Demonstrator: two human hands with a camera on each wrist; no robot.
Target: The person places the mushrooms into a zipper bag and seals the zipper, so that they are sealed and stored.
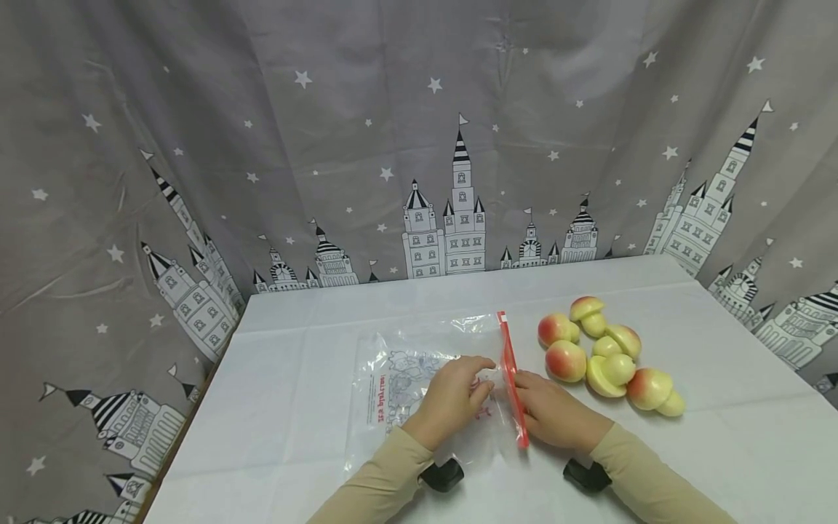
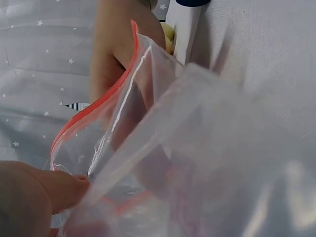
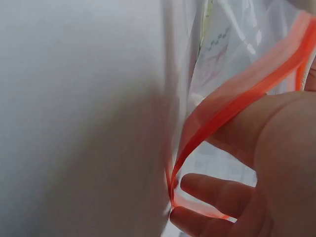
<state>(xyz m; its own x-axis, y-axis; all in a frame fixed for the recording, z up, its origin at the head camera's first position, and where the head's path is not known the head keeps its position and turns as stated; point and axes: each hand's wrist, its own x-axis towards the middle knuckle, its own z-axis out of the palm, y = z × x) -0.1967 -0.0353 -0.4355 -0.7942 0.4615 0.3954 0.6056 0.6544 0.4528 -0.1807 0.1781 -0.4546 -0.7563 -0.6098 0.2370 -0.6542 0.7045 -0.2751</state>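
A clear plastic zip bag (image 1: 406,393) with a red zip strip (image 1: 509,364) and printed drawings lies on the white table, its mouth toward the right. My left hand (image 1: 452,400) is over the bag near the strip; in the left wrist view its fingers (image 2: 66,190) pinch the film beside the mouth. From the other side my right hand (image 1: 556,411) reaches into the mouth. Its fingers (image 3: 217,195) are spread in the right wrist view, with the red strip passing across them and two fingertips at its edge. The mouth gapes between both hands.
Several red-and-yellow mushroom-shaped pieces (image 1: 566,362) sit grouped on the white table (image 1: 288,407), right of the bag and beyond my right hand. Behind the table hangs a grey curtain (image 1: 366,145) with castles and stars.
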